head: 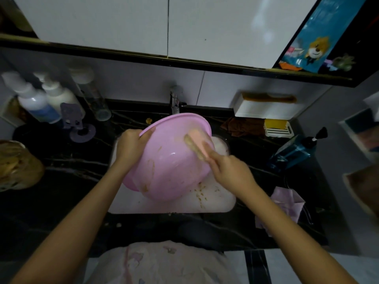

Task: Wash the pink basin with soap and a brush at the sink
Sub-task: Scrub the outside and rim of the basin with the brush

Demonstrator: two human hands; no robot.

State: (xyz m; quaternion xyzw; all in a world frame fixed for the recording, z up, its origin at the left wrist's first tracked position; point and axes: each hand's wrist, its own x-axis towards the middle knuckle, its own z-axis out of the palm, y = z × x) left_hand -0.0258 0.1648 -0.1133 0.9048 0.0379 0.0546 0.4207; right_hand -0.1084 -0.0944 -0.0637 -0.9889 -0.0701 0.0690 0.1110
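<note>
The pink basin point(172, 169) is tilted over the white sink point(217, 199), its bottom facing me and streaked with brown dirt. My left hand point(131, 144) grips its upper left rim. My right hand point(229, 171) holds a pink brush point(196, 145) with tan bristles pressed against the basin's upper right side. Brown specks lie on the sink floor below the basin.
A tap point(175, 102) stands behind the basin. White bottles point(39, 99) and a purple holder point(75, 124) stand on the left of the dark counter. A soap dish point(276, 128), brown cloth point(244, 126) and blue pump bottle point(295, 150) are on the right.
</note>
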